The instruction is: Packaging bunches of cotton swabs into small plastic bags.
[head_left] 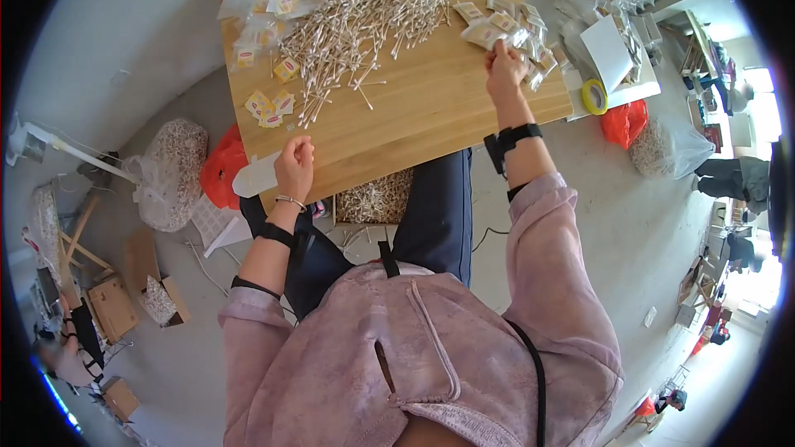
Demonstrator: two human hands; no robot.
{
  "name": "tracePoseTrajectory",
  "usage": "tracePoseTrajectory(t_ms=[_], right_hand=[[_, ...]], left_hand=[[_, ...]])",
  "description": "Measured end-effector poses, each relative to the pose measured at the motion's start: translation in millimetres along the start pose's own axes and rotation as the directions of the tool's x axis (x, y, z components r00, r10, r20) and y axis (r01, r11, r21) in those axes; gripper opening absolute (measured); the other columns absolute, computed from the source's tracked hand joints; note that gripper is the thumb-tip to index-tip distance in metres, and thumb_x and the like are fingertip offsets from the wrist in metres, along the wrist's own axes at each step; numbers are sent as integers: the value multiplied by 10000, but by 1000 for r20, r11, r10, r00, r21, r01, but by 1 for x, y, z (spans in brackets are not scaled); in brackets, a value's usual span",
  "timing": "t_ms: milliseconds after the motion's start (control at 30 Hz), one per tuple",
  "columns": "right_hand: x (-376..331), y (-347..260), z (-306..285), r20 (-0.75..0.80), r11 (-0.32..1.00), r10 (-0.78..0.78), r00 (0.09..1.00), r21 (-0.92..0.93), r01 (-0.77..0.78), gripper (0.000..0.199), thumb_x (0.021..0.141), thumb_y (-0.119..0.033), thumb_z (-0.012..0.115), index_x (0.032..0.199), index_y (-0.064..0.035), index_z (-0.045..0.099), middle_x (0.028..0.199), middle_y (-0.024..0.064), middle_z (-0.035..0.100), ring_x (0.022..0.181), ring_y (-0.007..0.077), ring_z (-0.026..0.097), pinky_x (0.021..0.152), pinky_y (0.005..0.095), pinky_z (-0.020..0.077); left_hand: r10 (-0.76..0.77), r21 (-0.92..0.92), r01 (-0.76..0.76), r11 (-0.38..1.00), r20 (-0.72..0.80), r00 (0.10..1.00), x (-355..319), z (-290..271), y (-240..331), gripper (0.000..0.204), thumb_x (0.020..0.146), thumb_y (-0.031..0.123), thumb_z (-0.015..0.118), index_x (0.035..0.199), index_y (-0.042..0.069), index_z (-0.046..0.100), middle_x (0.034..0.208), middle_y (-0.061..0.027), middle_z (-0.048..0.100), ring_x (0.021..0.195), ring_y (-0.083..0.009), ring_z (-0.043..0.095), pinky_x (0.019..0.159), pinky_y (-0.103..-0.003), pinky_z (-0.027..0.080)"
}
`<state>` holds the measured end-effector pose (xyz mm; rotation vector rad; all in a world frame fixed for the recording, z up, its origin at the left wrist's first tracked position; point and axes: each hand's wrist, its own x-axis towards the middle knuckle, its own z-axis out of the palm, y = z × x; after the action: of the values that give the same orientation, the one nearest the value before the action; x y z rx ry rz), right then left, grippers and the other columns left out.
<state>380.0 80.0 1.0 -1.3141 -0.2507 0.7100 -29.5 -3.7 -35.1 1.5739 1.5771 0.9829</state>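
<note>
A big heap of loose cotton swabs (373, 8) covers the far middle of the wooden table (397, 108). My right hand (507, 73) is at the far right, its fingers closed at the edge of a small clear packet of cotton swabs (483, 34). Several similar packets lie piled around it. Near the table's front left edge, my left hand (295, 167) is held with curled fingers; whatever they may hold is hidden. Yellow-and-white cards (269, 108) lie beyond that hand, left of the heap, and clear plastic bags (248, 0) with more cards lie farther back.
A roll of yellow tape (594, 97) and a white sheet (607, 51) are beside the table's right edge. Below the table, between my legs, stands a box of swabs (374, 200). Filled bags (171, 174) and red bags (222, 167) flank the table. Other people are farther off.
</note>
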Motion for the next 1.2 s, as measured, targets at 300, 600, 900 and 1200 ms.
tracePoseTrajectory(t_ms=[300,600,900,1200], right_hand=[[-17,26,28,32,991,8,999,-132,-3,282,857,-104,575,1081,53,506,769,91,581,565,154,579,463,256,463],[-102,73,134,650,739,-154,744,-425,523,232,782,-131,621,977,-17,674,855,103,669,740,200,642,697,302,512],[-143,95,257,891,232,-109,441,-408,883,722,737,-307,705,1355,-136,375,1428,119,329,1321,382,241,1056,501,240],[-180,130,298,984,110,-32,177,-172,979,637,750,-371,686,1300,-145,458,1290,72,485,1225,295,364,1032,423,273]], left_hand=[[112,158,-103,982,-48,993,-5,2,-3,99,866,127,576,926,64,624,703,-69,629,603,-171,611,556,-283,478],[206,203,-181,962,-106,973,-7,10,9,91,817,81,581,907,88,593,700,-67,581,557,-220,556,516,-329,450],[230,200,-210,957,-84,970,-12,8,9,148,763,39,610,895,96,576,705,-61,583,570,-231,577,507,-338,476],[242,187,-227,956,-60,969,-14,5,9,183,728,17,632,869,101,553,666,-33,560,598,-214,590,515,-331,491]])
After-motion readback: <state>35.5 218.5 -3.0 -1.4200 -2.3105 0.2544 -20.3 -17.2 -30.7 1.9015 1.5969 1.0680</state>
